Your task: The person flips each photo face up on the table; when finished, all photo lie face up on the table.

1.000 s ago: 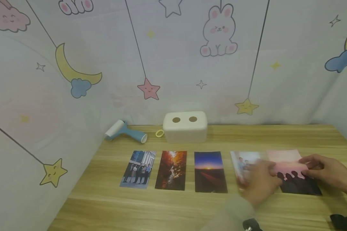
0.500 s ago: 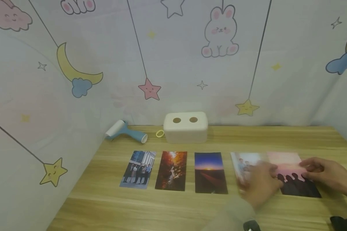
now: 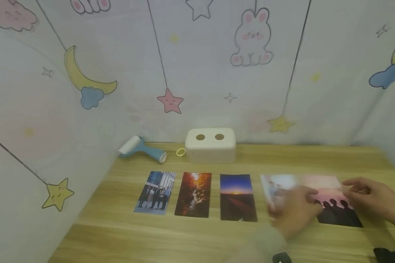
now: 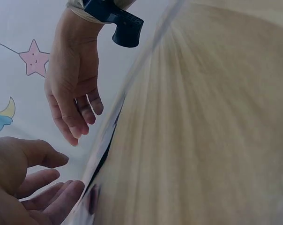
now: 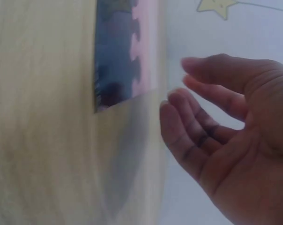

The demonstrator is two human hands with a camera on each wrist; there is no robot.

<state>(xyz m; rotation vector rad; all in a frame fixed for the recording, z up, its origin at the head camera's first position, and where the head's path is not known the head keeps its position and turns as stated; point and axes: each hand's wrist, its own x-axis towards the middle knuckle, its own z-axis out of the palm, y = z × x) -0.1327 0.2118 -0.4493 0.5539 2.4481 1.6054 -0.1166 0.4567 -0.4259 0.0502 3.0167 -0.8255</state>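
Note:
My left hand [image 3: 297, 212] hovers over or rests at the gap between two photo prints in the head view; contact cannot be told. It partly covers a pale photo of people [image 3: 276, 186] and the left edge of a pink sunset photo with dark silhouettes [image 3: 335, 212]. Near that pink photo's right edge is my right hand [image 3: 376, 199], fingers bent and thumb apart. The right wrist view shows nothing between the right hand's fingers [image 5: 179, 136] and the pink photo [image 5: 120, 56] off to their left. Loosely bent left fingers [image 4: 62, 199] also hold nothing in the left wrist view.
Further left lie an office group photo [image 3: 155, 193], an autumn stream photo [image 3: 193, 195] and a purple sunset photo [image 3: 238, 197]. Behind them are a blue-handled lint roller [image 3: 145, 148], a yellow ring [image 3: 181, 152] and a white box with two holes [image 3: 210, 149]. A printed curtain encloses the wooden table [image 3: 151, 241].
My right fingers have come off the pink photo's right side, uncovering another silhouette head. The left hand stays nearly in place. The whole head view has shifted slightly.

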